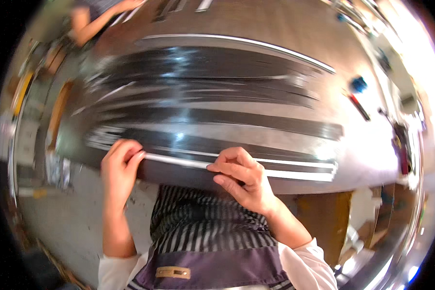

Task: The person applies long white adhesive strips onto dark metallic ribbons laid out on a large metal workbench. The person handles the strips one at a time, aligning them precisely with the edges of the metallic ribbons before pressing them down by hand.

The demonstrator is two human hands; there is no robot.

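A long, narrow white strip point(176, 161) runs along the near edge of the table, in front of my apron. My left hand point(122, 162) is closed, with thumb and forefinger pinched at the strip's left end. Farther right, my right hand point(241, 176) has its fingers curled and its thumb bent toward the forefinger, with the strip passing through them. Part of the strip is hidden behind this hand. Just beyond lies a second thin white strip point(295, 163), nearly parallel. Several flat, dark, glossy strips point(217, 121) lie behind it across the table.
A long light-coloured bar point(237, 41) lies beyond the dark strips. On the right are a red-and-black tool point(359, 106) and a blue object point(358, 84). Another person's arm point(99, 24) reaches in at the far left. A cardboard box point(324, 217) stands below the table's right side.
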